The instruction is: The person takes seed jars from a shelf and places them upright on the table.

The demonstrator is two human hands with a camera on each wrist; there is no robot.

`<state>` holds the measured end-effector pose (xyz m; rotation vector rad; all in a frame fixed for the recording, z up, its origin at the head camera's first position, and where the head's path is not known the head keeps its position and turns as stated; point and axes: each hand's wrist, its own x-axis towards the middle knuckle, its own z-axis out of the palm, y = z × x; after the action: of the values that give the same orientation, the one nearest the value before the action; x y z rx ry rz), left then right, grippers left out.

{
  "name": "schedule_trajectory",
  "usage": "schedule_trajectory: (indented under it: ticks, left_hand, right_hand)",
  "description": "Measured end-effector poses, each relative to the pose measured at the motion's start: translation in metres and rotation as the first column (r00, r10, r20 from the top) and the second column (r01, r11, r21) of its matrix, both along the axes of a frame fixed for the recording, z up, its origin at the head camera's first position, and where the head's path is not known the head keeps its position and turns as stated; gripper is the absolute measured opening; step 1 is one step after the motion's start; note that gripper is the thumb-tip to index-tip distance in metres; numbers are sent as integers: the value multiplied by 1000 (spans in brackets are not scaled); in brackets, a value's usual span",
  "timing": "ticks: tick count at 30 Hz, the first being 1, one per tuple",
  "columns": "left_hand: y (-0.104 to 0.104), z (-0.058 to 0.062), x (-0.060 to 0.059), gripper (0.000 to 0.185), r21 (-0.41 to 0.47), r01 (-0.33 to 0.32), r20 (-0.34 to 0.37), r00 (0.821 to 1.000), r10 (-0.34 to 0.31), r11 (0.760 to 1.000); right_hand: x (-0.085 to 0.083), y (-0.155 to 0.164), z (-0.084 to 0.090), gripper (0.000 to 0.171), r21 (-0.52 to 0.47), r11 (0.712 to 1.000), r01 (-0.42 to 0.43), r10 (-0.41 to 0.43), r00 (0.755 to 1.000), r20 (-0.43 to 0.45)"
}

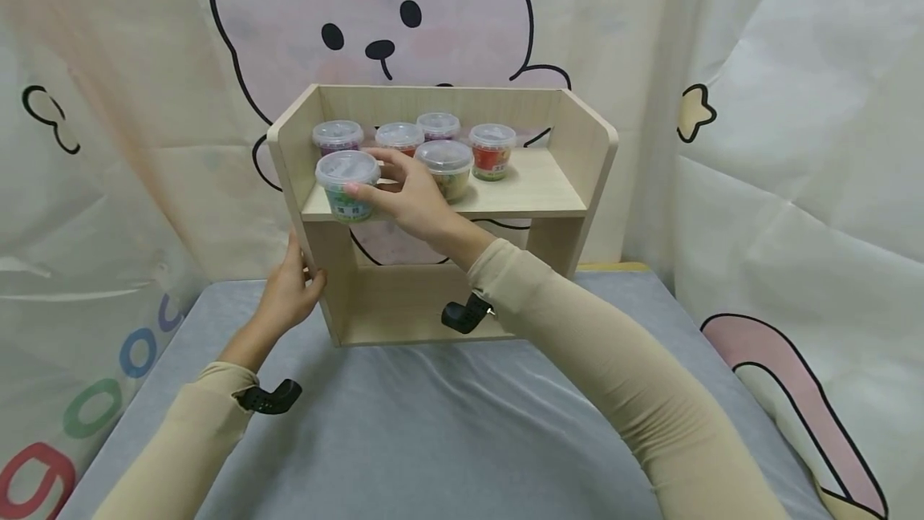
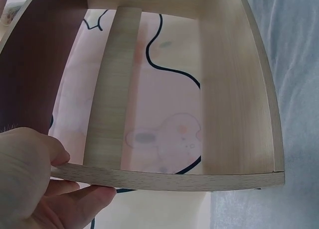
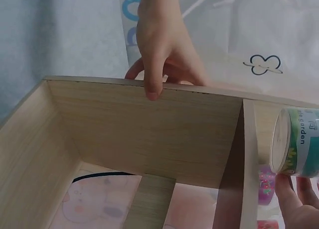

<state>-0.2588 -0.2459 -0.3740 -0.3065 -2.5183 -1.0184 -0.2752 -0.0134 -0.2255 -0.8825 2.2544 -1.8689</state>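
A small clear-lidded tub (image 1: 348, 183) with a blue-green label is pinched between the thumb and fingers of my right hand (image 1: 415, 195). It is at the left front edge of a wooden shelf unit's upper board (image 1: 530, 189); whether its base touches the board, I cannot tell. In the right wrist view the tub (image 3: 301, 142) shows its base and printed side. My left hand (image 1: 289, 287) grips the unit's left side panel, the thumb (image 2: 60, 154) inside the edge and the fingers outside.
Behind the held tub stand several lidded tubs, among them a purple one (image 1: 338, 135), a red one (image 1: 492, 152) and a tan one (image 1: 445, 168). A grey-blue cloth (image 1: 447, 432) covers the table. Printed curtains (image 1: 613, 14) hang behind and at both sides.
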Motion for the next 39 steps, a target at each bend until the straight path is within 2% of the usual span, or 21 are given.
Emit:
schedule_trajectory:
  ticks: [6, 18, 25, 32, 39]
  left_hand:
    - [-2, -3, 2, 79, -1, 13, -2, 1000, -13, 1000]
    - [-4, -3, 4, 73, -13, 16, 6, 1000, -16, 1000]
    - [-4, -4, 3, 75, -21, 17, 7, 1000, -16, 1000]
    - [-4, 1, 0, 75, -28, 16, 5, 1000, -16, 999]
    - [-4, 3, 5, 77, -28, 30, 67, 997, -28, 999]
  right_hand:
    - [11, 7, -6, 58, -17, 998, -57, 56, 998, -22]
    - [28, 22, -40, 58, -31, 994, -108, 108, 994, -1]
    - [31, 27, -68, 56, -20, 992, -122, 123, 991, 50]
    - [33, 24, -103, 54, -48, 989, -137, 141, 986, 83]
    - [35, 17, -139, 56, -40, 985, -168, 171, 978, 120]
